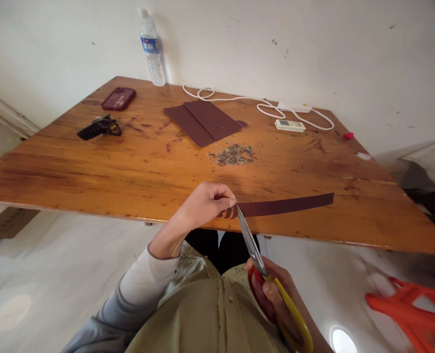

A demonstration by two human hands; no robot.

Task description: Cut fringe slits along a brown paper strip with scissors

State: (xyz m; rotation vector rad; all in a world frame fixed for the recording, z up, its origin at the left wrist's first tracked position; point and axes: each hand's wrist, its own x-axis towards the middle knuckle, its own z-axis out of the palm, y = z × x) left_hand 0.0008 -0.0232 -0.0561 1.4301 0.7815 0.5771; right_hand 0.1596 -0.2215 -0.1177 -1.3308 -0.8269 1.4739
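Observation:
A long maroon strip (287,205), paper-like and thin, lies near the table's front edge with its far end to the right. My left hand (210,203) pinches its left end, where several curved cuts show. My right hand (276,289) is wrapped round scissors (253,250) with one red and one yellow handle. Their tips point up and touch the strip just beside my left fingertips. Beyond my hands lies a small pile of thin dark and pale shreds (235,154). Two maroon sheets (206,121) overlap behind that pile.
On the wooden table (147,181) are a dark red phone (118,98), a black hair clip (99,127), a plastic bottle (153,54), a white cable (239,98) and a small white device (290,125). An orange stool (408,304) stands at right, a cardboard box (9,221) at left.

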